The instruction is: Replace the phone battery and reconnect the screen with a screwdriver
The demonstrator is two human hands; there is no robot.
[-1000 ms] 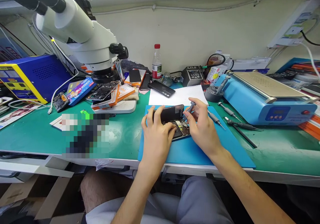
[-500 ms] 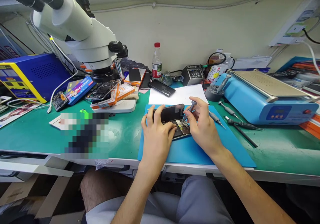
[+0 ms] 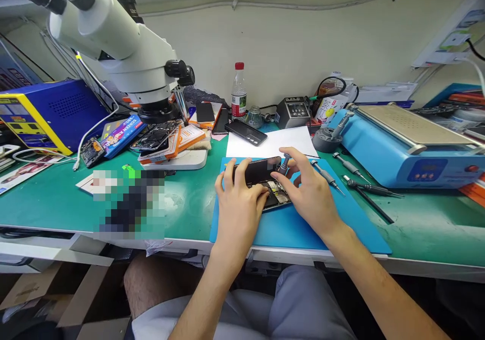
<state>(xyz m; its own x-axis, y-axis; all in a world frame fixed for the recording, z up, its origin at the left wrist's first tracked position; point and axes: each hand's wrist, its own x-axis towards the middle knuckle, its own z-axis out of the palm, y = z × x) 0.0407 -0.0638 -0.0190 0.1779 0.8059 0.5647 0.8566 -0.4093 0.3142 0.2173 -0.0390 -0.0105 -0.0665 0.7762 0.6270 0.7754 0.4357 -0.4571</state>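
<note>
An opened black phone (image 3: 278,197) lies on the blue mat (image 3: 303,229), its inner boards showing. Its dark screen panel (image 3: 261,170) stands lifted on edge along the far side. My left hand (image 3: 239,207) grips that panel, fingers over its top edge and thumb on the phone body. My right hand (image 3: 310,191) pinches a small grey screwdriver (image 3: 284,163) upright, its tip down inside the phone near the panel's right end.
A white microscope (image 3: 125,52) overhangs the left of the green bench (image 3: 49,198). More screwdrivers (image 3: 350,167) lie right of the mat by a blue heating machine (image 3: 409,148). A white sheet (image 3: 273,143), a black phone (image 3: 245,132), a bottle (image 3: 238,92) and stacked phone parts (image 3: 166,140) stand behind.
My right hand has shifted slightly left and lowered, bringing the screwdriver closer to the lifted panel. The left hand keeps its hold; the view tilted a little.
</note>
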